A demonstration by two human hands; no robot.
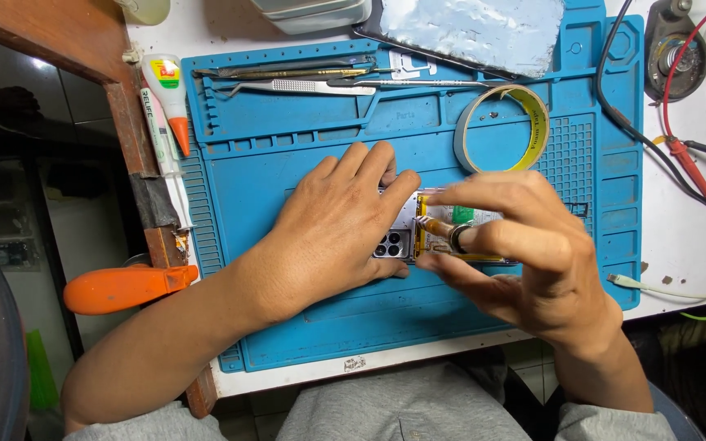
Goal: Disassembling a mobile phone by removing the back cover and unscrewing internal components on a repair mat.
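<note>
An opened phone (406,233) with its back cover off lies on the blue repair mat (288,327), its camera cluster facing my body. My left hand (341,224) rests flat on the phone's left part, pressing it down, fingers together. My right hand (525,253) hovers over the phone's right half and pinches a thin tool (433,225) between thumb and fingers, its tip touching the phone's inside. Most of the phone is hidden under both hands.
A roll of tape (502,128) lies on the mat's upper right. Tweezers and picks (304,82) sit in the mat's top tray. A glue bottle (170,96) and orange clamp handle (120,287) are at left. Red and black cables (684,155) run at right.
</note>
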